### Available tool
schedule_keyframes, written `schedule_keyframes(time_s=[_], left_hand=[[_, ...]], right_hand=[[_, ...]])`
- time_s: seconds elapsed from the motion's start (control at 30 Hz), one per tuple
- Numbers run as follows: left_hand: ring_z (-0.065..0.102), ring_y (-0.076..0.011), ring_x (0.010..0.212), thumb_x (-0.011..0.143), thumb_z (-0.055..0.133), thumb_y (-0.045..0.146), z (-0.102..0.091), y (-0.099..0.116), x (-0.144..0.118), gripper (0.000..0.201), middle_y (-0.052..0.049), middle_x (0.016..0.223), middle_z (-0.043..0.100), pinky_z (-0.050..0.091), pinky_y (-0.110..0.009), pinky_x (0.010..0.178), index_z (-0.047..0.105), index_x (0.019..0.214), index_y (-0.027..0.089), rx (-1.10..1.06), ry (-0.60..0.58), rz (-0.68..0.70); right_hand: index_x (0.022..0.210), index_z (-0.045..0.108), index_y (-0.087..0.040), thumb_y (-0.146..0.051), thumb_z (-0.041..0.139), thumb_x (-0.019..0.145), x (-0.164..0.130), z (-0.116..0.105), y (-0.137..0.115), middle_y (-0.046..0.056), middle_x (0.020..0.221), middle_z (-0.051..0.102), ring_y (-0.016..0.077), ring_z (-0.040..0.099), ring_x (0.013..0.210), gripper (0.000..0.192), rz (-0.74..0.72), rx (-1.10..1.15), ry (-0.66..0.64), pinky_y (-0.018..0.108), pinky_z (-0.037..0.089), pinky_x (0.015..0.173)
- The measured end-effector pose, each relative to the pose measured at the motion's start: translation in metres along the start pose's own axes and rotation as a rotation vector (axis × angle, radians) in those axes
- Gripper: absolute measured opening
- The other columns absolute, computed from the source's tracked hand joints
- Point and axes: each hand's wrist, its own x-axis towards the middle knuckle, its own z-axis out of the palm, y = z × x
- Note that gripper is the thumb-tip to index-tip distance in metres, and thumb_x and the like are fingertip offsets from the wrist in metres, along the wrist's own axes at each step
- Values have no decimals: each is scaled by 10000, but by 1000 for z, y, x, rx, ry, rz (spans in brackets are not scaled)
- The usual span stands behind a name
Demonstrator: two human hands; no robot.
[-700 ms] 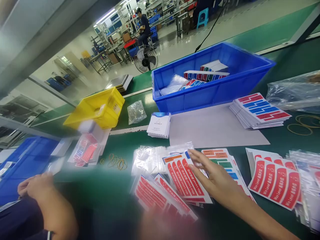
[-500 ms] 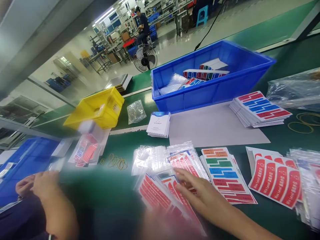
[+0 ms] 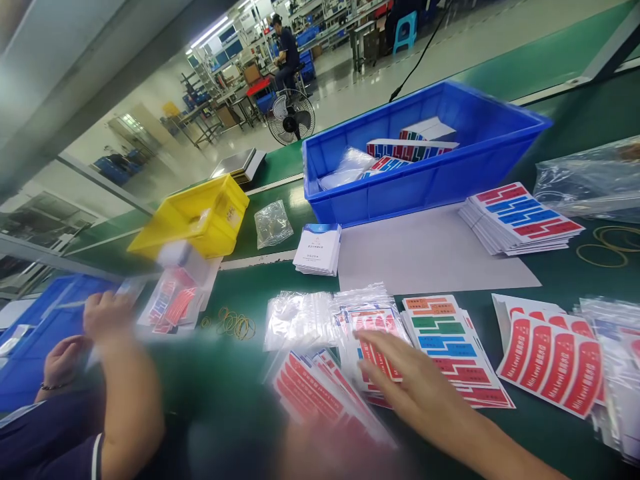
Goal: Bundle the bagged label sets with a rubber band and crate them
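Blurred co-worker's hands [image 3: 103,317], lower left

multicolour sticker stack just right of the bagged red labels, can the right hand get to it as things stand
Probably yes. The right hand lies flat on the bagged red labels, and the multicolour sticker stack sits right beside its fingers, uncovered, with nothing between them.

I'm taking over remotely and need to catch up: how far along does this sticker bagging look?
Done: some packed sets lie in the blue bin.
In hand: the right hand lies flat on a bagged red sticker sheet.
The left hand is out of view; the hands at the left edge look like a co-worker's.
Left: loose stacks of red-blue sheets, multicolour sheets and empty bags.
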Motion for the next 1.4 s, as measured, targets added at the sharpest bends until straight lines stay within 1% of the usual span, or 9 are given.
schedule_keyframes(time_s=[0.1,0.23,0.5,0.63,0.77,0.97,1.17,1.3,1.4], left_hand=[[618,-298,1160,875,461,305,32,86,20,275,52,821,779,571,-475,790,723,957,325,-16,7,61],[687,-215,1053,864,534,274,55,156,52,178,22,752,768,589,-355,740,706,910,281,-48,24,113],[739,-138,870,972,258,209,51,172,77,407,44,639,706,574,-295,598,663,942,212,-116,34,121],[717,-176,964,957,418,284,34,138,46,281,31,738,753,580,-344,697,690,886,287,-109,8,93],[683,-236,1012,898,583,403,7,43,5,313,-79,1075,728,557,-465,859,651,1095,169,-76,-27,26],[618,-287,1150,830,680,336,-30,-103,-25,414,-89,1236,668,506,-504,970,602,1231,271,-16,-72,-68],[599,-354,1172,655,798,272,-57,-122,-13,621,-28,1161,724,516,-478,997,615,1227,427,-17,-77,-27],[576,-374,1196,668,781,265,-62,-122,-8,553,-48,1168,719,501,-510,1009,649,1188,401,-27,-86,-13],[560,-379,1214,692,755,246,-61,-128,-8,498,-65,1149,726,490,-527,1015,667,1166,369,-22,-107,-15]], right_hand=[[853,640,-208,-348,363,1003,-2,10,-14,34,801,702,188,661,727,344,12,78,-225,291,496,640],[640,505,-206,-333,379,996,0,7,-18,-16,632,598,139,563,579,398,70,177,-212,253,366,530],[696,540,-221,-446,424,969,6,-28,-13,-23,645,580,147,540,603,372,151,279,-60,250,403,555],[827,600,-234,-484,428,950,12,-35,6,21,765,680,198,645,678,327,197,213,40,290,493,616],[1224,553,-194,-493,461,918,12,-23,16,149,1265,624,325,587,1155,437,131,11,248,451,479,946],[930,634,-237,-378,393,986,0,-2,-14,10,819,715,179,678,729,284,82,247,-247,269,521,650],[895,641,-238,-418,420,969,6,-21,-5,13,779,695,188,659,724,294,163,278,-80,278,523,657],[1278,529,-221,-458,437,947,5,-15,6,137,1282,616,308,573,1174,417,121,66,136,461,474,958],[1243,560,-220,-440,432,964,0,1,-3,117,1226,656,278,620,1108,378,65,105,-61,416,498,918]])
